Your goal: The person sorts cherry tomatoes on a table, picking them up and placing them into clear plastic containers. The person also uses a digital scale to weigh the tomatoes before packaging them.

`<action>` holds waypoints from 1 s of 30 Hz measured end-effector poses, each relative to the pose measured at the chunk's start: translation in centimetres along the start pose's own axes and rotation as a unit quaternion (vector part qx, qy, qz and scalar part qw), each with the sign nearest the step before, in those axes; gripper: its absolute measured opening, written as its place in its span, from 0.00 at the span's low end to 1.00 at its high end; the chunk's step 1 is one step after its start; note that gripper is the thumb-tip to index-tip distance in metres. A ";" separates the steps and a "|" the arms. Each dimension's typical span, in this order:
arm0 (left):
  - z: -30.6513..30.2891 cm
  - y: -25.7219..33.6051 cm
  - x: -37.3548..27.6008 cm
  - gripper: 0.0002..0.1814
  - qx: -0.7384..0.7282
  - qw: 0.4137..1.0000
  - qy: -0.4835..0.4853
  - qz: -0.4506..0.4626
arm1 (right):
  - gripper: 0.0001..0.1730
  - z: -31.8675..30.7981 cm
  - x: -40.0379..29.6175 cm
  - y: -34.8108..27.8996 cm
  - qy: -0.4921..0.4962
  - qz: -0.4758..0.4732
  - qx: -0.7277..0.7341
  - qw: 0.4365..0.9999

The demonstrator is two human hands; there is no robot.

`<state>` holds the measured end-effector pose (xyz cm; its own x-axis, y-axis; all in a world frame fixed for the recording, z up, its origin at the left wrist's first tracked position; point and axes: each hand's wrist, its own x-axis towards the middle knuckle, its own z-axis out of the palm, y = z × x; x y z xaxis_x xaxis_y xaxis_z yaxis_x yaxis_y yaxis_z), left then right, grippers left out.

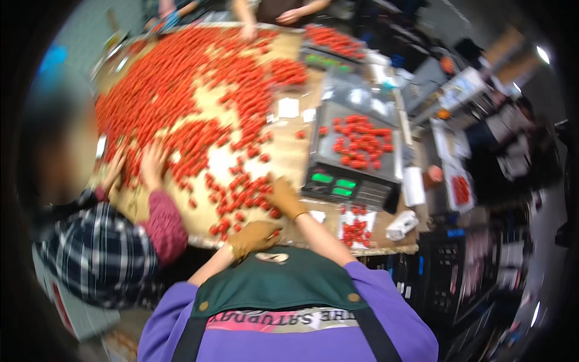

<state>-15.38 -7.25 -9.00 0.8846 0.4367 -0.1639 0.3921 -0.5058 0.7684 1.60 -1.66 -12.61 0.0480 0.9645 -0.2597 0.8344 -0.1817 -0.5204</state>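
Observation:
Cherry tomatoes [239, 185], blurred, lie loose on a light table [289, 149]. My right hand [286, 199], in a tan glove, rests at the right edge of this loose group, its fingertips beside the tomatoes. Near the table's front edge is my left hand [253, 239], also in a tan glove, with a few red tomatoes by its fingertips; whether it grips any is unclear. A digital scale [353, 181] with green displays stands right of my right hand, and a group of tomatoes [362, 140] sits on its pan.
A co-worker's hands [154, 163] touch the large tomato heap [181, 77] at left. Other people's hands [289, 17] are across the table. A second scale [332, 59] bears tomatoes at the back. Tomatoes lie on a white tray [357, 228] at front right, beside a white packet [401, 225].

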 end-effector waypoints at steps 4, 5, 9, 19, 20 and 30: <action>-0.8 0.4 -1.7 0.18 -0.046 0.998 0.007 -0.051 | 0.44 0.7 0.2 -0.8 -0.049 0.005 0.006 0.999; -0.6 -0.2 -2.1 0.19 -0.068 0.996 0.017 -0.049 | 0.44 1.2 0.3 -1.1 -0.069 0.011 0.012 0.997; -2.0 -0.7 -2.6 0.19 -0.106 0.988 0.070 -0.091 | 0.45 2.2 -0.9 -1.5 -0.122 -0.086 0.047 0.988; -9.9 -4.6 2.8 0.14 -0.202 0.942 0.197 -0.184 | 0.11 -4.7 13.1 1.2 0.120 -0.042 0.117 0.985; -10.7 -4.7 3.6 0.15 -0.202 0.938 0.205 -0.190 | 0.11 -4.3 14.6 1.2 0.120 -0.029 0.113 0.986; -11.4 -8.9 8.2 0.15 -0.336 0.887 0.235 -0.213 | 0.14 -0.4 18.3 3.0 0.104 0.008 0.139 0.985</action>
<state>-14.50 9.29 -10.15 0.4268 0.8240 -0.3726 0.2870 0.2674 0.9199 5.22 15.48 -18.61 0.1964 0.9741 -0.1121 0.6507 -0.2150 -0.7283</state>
